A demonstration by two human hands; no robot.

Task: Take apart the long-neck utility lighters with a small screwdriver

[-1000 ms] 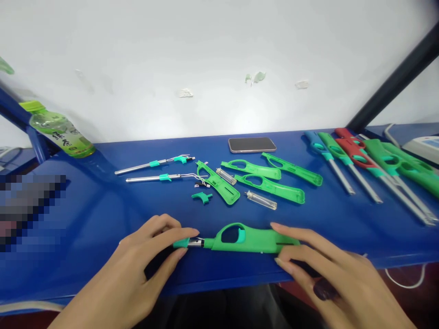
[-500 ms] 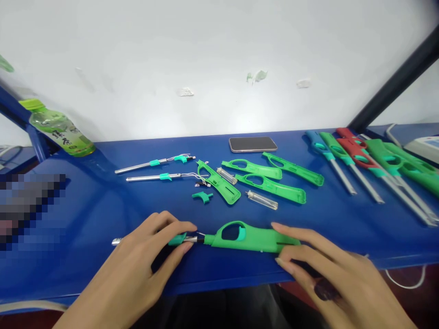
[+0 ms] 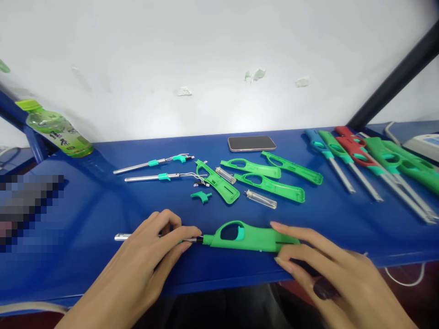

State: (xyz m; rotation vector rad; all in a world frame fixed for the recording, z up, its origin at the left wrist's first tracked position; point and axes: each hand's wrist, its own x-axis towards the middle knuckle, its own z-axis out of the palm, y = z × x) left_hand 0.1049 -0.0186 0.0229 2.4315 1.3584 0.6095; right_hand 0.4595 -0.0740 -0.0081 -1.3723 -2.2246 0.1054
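A green lighter handle (image 3: 259,238) lies near the table's front edge, with a teal trigger (image 3: 241,233) inside its loop. My right hand (image 3: 324,262) grips its rear end between thumb and fingers. To the left, my left hand (image 3: 147,251) is closed around a metal lighter tube (image 3: 122,237), whose vented tip sticks out past the palm. Index finger and thumb pinch at the tube's inner end, beside the narrow neck of the handle. The teal collar on the tube is mostly covered by my fingers.
Behind lie green half-shells (image 3: 274,188), clear fuel tanks (image 3: 261,199), a loose teal trigger (image 3: 201,197) and two wired tubes (image 3: 147,178). A phone (image 3: 252,143) rests near the wall. Several whole lighters (image 3: 358,151) lie right; a bottle (image 3: 60,130) stands left.
My left hand has slid slightly right along the tube toward the handle's neck, and its fingers now cover the teal collar and thin wire. My right hand and the handle stay put.
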